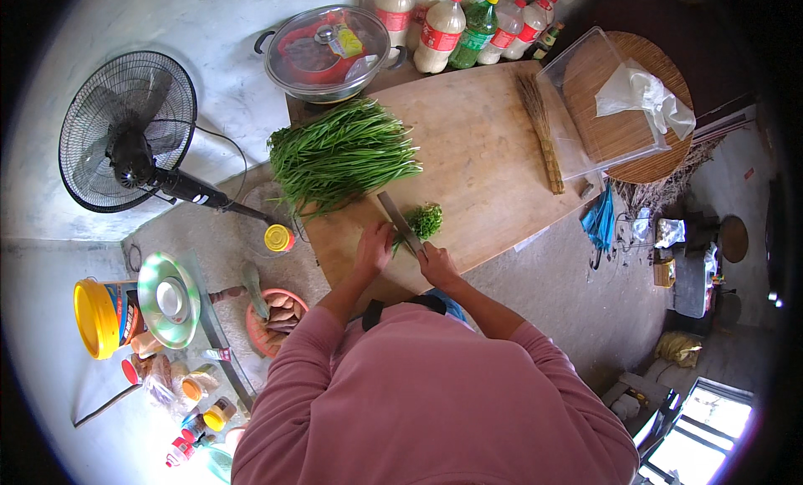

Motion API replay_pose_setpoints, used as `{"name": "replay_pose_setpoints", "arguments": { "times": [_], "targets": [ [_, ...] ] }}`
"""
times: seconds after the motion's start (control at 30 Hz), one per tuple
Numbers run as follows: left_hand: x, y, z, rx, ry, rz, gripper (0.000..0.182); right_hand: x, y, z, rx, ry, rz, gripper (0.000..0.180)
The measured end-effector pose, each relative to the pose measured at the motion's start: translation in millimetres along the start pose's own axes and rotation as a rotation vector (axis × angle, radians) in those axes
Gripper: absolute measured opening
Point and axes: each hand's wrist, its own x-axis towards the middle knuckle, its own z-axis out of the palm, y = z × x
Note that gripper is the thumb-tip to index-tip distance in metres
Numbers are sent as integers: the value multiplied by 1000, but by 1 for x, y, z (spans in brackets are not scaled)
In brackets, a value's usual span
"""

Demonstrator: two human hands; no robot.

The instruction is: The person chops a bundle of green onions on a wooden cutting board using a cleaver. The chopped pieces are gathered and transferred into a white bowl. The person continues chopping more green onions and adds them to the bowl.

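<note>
My right hand (437,265) is closed around the handle of a kitchen knife (398,218), whose blade points away from me over the wooden board (477,146). Left of the blade, my left hand (375,246) presses on a small bunch of green stalks, mostly hidden under the fingers. Touching the knife's right side is a small pile of chopped greens (425,220). Beyond my left hand, a large heap of long, thin leafy greens, like garlic chives (345,152), lies across the board's left end.
A lidded glass-topped pan (326,52) and several filled plastic bottles (441,33) stand behind the board. A straw whisk broom (543,134) lies at its right, beside a clear plastic tray (574,143) and a round woven mat (627,152). A standing fan (128,134) is at left.
</note>
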Motion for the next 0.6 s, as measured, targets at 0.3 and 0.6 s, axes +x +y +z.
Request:
{"name": "replay_pose_setpoints", "arguments": {
  "times": [0.3, 0.6],
  "targets": [
    [-14, 2, -7, 46, -221, 10, 15, 0, 2, 3, -46, -9, 18, 22],
    [-17, 1, 6, 117, -160, -26, 10, 0, 1, -1, -6, 15, 5, 21]
  ]
}}
